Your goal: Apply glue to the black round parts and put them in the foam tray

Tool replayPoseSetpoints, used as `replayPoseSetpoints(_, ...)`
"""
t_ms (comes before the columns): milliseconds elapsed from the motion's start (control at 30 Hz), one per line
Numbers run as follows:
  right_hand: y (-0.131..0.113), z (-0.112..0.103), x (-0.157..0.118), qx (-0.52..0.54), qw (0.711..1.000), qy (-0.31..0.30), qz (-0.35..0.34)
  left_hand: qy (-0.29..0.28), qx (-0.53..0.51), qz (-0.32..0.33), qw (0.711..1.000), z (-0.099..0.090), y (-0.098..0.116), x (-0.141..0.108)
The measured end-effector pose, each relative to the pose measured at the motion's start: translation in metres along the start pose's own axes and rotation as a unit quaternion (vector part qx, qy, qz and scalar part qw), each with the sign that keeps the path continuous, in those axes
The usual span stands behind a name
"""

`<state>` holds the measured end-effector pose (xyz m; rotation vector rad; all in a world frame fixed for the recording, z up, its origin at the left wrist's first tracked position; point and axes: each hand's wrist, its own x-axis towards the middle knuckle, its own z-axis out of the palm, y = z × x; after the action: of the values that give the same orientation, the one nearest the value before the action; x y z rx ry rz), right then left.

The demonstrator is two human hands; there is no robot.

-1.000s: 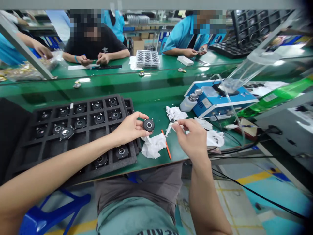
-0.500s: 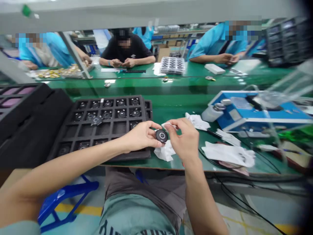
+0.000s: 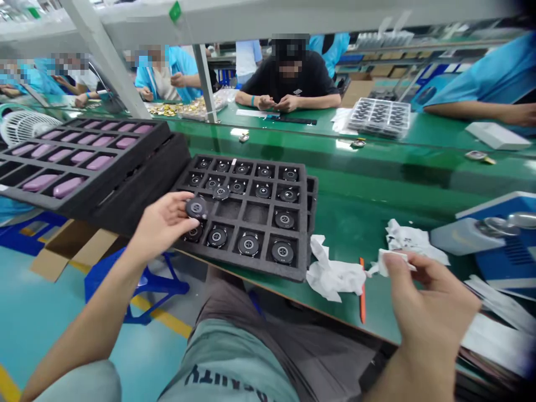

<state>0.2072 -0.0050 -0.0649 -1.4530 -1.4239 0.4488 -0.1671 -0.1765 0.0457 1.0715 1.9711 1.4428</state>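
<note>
My left hand [image 3: 161,223] pinches a round black smartwatch body [image 3: 196,207] by its edge, over the left side of a black foam tray [image 3: 304,223]. Small round sensor marks show on the upward face of the watch. Similar watch bodies sit in many of the tray's compartments; one loose watch body [image 3: 221,192] rests across the dividers. The two compartments right of my left hand hold nothing. Well to the right of the tray, my right hand [image 3: 433,301] is closed on a white tissue [image 3: 382,263], thumb on top.
Crumpled tissue [image 3: 335,276] and an orange stick [image 3: 362,290] lie right of the tray. Behind my right hand stand a bottle [image 3: 464,237] and a blue machine [image 3: 511,262]. A foam tray of purple pieces [image 3: 100,162] is at left. Co-workers sit opposite.
My hands have moved apart: the left carried the watch body left over the tray, the right moved right with the tissue. The view has turned left, showing the purple pieces.
</note>
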Motion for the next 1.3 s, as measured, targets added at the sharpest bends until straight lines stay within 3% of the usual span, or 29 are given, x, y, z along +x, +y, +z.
replayPoseSetpoints(67,0.0,0.003,-0.001,-0.001,1.0,0.0,0.012,0.033,0.02,0.011,0.999,-0.018,-0.004,0.011)
replayPoseSetpoints(133,-0.004,0.008,-0.003,0.004,1.0,-0.013,0.02,0.012,0.06,0.028,0.998,-0.015,-0.002,0.02)
replayPoseSetpoints(200,-0.011,0.014,-0.005,0.018,0.999,-0.031,0.017,-0.055,0.138,0.069,0.986,0.007,0.003,0.027)
replayPoseSetpoints(300,-0.019,0.017,-0.011,0.031,0.998,-0.054,-0.005,-0.159,0.251,0.193,0.935,0.055,0.01,0.04)
replayPoseSetpoints(367,-0.02,0.013,-0.015,0.026,0.998,-0.054,-0.01,-0.207,0.298,0.239,0.901,0.08,0.013,0.049)
replayPoseSetpoints(500,-0.011,-0.001,-0.021,0.009,0.998,-0.047,0.031,-0.211,0.374,0.291,0.855,0.098,0.013,0.061)
replayPoseSetpoints(600,-0.007,-0.007,-0.019,0.008,0.998,-0.031,0.056,-0.197,0.439,0.275,0.833,0.092,0.012,0.059)
replayPoseSetpoints(700,-0.012,-0.006,-0.014,0.02,0.999,-0.025,0.042,-0.192,0.457,0.261,0.829,0.075,0.014,0.058)
replayPoseSetpoints(867,-0.02,0.001,-0.008,0.017,0.999,-0.021,0.03,-0.123,0.418,0.26,0.862,0.016,0.011,0.077)
replayPoseSetpoints(1000,-0.015,0.008,-0.008,0.032,0.998,-0.033,0.038,-0.18,0.405,0.155,0.883,-0.015,-0.002,0.094)
replayPoseSetpoints(1133,-0.013,0.015,-0.002,0.034,0.998,-0.035,0.038,-0.202,0.371,0.133,0.896,-0.012,-0.009,0.105)
replayPoseSetpoints(1300,-0.013,0.025,0.025,0.034,0.999,-0.037,0.012,-0.202,0.385,0.131,0.891,0.004,0.001,0.124)
